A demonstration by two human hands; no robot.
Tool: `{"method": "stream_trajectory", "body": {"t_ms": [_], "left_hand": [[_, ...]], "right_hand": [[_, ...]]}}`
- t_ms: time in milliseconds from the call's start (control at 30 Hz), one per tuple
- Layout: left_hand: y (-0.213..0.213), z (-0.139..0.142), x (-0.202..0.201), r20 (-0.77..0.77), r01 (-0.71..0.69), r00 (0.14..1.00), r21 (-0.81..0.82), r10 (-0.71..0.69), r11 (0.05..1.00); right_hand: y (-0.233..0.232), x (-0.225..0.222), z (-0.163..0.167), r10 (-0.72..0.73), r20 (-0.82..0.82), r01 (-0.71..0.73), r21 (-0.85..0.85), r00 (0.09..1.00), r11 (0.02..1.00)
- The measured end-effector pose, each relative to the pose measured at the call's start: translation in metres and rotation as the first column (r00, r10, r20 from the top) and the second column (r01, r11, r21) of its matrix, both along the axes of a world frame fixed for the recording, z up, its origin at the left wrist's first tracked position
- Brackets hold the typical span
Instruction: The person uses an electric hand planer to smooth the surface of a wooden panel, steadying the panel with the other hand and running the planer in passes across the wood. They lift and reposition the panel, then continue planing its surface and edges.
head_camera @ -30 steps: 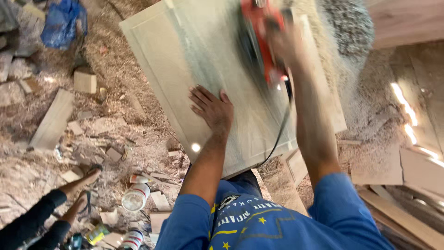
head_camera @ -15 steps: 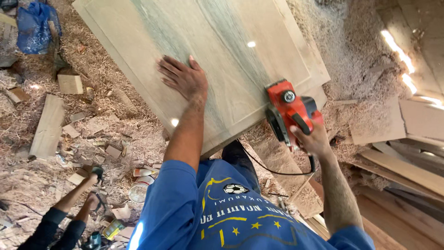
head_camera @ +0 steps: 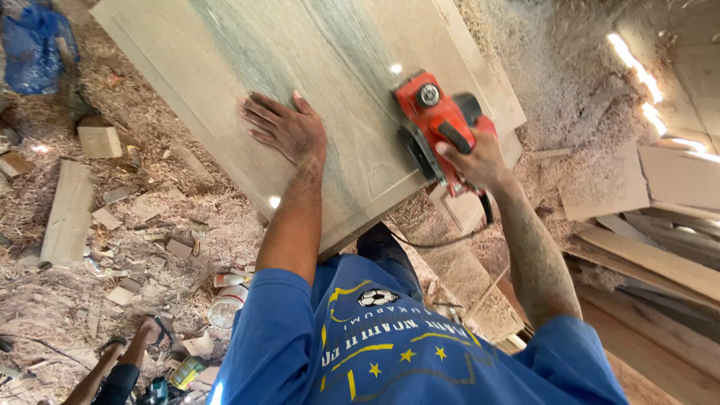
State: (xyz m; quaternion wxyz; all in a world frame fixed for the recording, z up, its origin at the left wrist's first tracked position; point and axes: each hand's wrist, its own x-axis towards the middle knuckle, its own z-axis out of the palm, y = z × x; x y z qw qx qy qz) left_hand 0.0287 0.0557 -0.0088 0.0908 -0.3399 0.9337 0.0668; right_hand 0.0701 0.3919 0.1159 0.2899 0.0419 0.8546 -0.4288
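Observation:
A large pale wooden panel lies flat in front of me, with a raised frame along its edges. My left hand presses flat on it, fingers spread, near the front left. My right hand grips the handle of a red and black electric planer that rests on the panel near its front right edge. A black cord hangs from the planer below the panel's edge.
Sawdust and wood offcuts cover the floor at the left. Another person's foot in a sandal shows at the lower left, near cans. Stacked boards lie at the right. A blue bag sits top left.
The planer has moved from the far end of the panel down past its front right corner, then back onto the panel near the front edge. My left hand has stayed pressed on the panel.

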Motion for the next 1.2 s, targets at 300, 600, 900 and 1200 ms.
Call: {"method": "stream_trajectory", "body": {"t_ms": [300,600,900,1200], "left_hand": [[0.003,0.002,0.003,0.004,0.006,1.0,-0.021,-0.006,1.0],[0.003,0.007,0.0,0.054,0.014,0.998,-0.014,-0.013,1.0],[0.0,0.019,-0.014,0.092,-0.071,0.994,0.092,0.063,0.993],[-0.008,0.02,-0.022,0.134,-0.068,0.99,0.134,0.05,0.989]], "right_hand": [[-0.039,-0.08,-0.014,0.122,-0.125,-0.126,-0.029,0.985,0.992],[-0.086,-0.156,-0.032,0.074,-0.131,-0.08,-0.039,0.989,0.996],[-0.14,-0.239,-0.028,0.035,-0.177,-0.069,-0.187,0.984,0.98],[-0.192,-0.31,-0.022,0.051,-0.253,-0.1,-0.183,0.966,0.978]]}}
